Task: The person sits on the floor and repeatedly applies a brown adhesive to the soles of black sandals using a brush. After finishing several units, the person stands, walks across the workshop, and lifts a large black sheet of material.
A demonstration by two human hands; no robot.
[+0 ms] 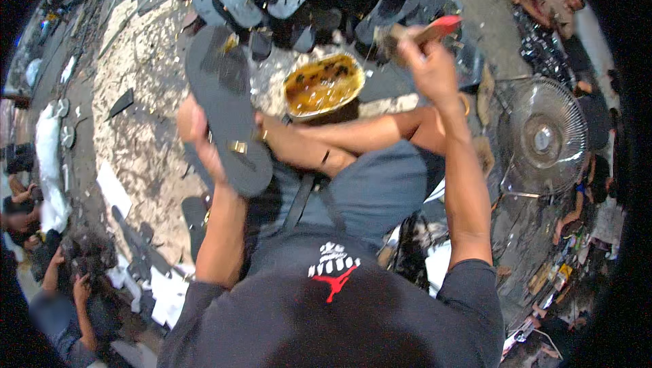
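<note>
"Dark sole (221,89), where?"
"Left of the tray (319,113) of amber liquid; the left hand (197,130) grips its left edge."
"Right hand (429,62)?"
"Right of the tray, fingers closed around a red-ended brush (388,40)."

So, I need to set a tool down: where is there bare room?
On the stained pale surface, between the dark angular scrap and the sole in the left hand. It's crowded beyond the tray of amber liquid, where dark soles are clustered.
</note>
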